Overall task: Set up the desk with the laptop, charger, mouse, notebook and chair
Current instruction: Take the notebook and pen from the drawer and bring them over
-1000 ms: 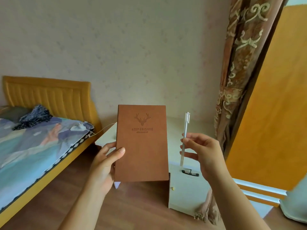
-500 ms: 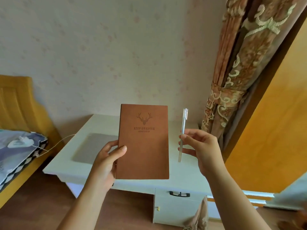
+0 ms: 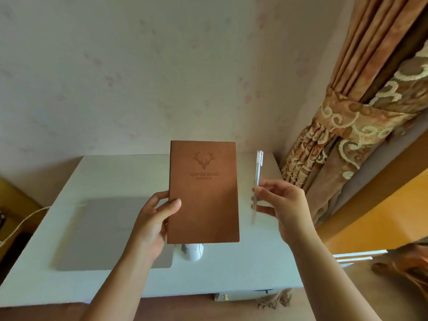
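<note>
My left hand (image 3: 154, 223) grips a brown notebook (image 3: 205, 198) with a deer emblem by its left edge, holding it upright above the white desk (image 3: 243, 267). A clear pen (image 3: 257, 179) stands upright, pinched in the fingers of my right hand (image 3: 284, 207), just right of the notebook. On the desk lies a shut grey laptop (image 3: 102, 232), partly behind my left arm. A white mouse (image 3: 193, 252) peeks out below the notebook's lower edge. A white charger cable (image 3: 20, 223) runs off the desk's left side.
A patterned curtain (image 3: 347, 140) hangs tied back at the right of the desk, against an orange wall. A drawer front with a knob (image 3: 224, 297) shows under the desk's front edge. The wall stands right behind the desk.
The view has come closer to the desk and swung right, so the bed has left the view. The laptop and mouse now show. Both hands keep the notebook and pen held up.
</note>
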